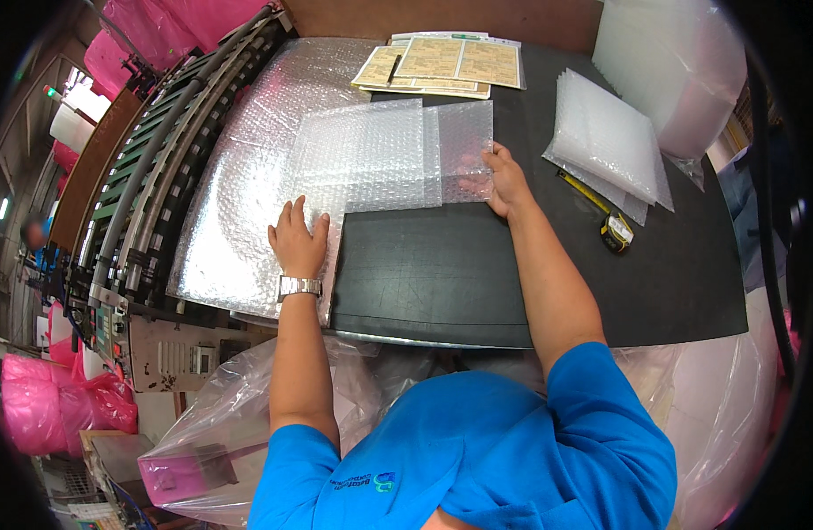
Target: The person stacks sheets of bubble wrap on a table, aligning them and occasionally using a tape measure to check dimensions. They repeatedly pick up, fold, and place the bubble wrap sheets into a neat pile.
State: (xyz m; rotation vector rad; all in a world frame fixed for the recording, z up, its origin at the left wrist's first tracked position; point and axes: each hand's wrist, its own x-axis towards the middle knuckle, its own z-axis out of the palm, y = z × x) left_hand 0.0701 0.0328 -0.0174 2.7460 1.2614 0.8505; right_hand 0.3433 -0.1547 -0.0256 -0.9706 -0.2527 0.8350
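Note:
Several clear bubble-wrap pieces [380, 155] lie overlapped in the middle of the dark table, their left part over a large silvery bubble-wrap sheet [221, 238]. My right hand [505, 183] grips the right edge of the rightmost piece [466, 132]; some of its fingers show through the clear film. Just below the left end of the pieces, my left hand [298, 240] rests with fingers spread on the silvery sheet and holds nothing. A metal-banded watch [298, 285] is on my left wrist.
Printed sheets with a pen [459, 62] lie at the far edge. On the right are a bubble-wrap stack [605, 132], a yellow tape measure [615, 231] partly pulled out, and a tall wrapped bundle [671, 71]. A roller machine [159, 168] borders the left side.

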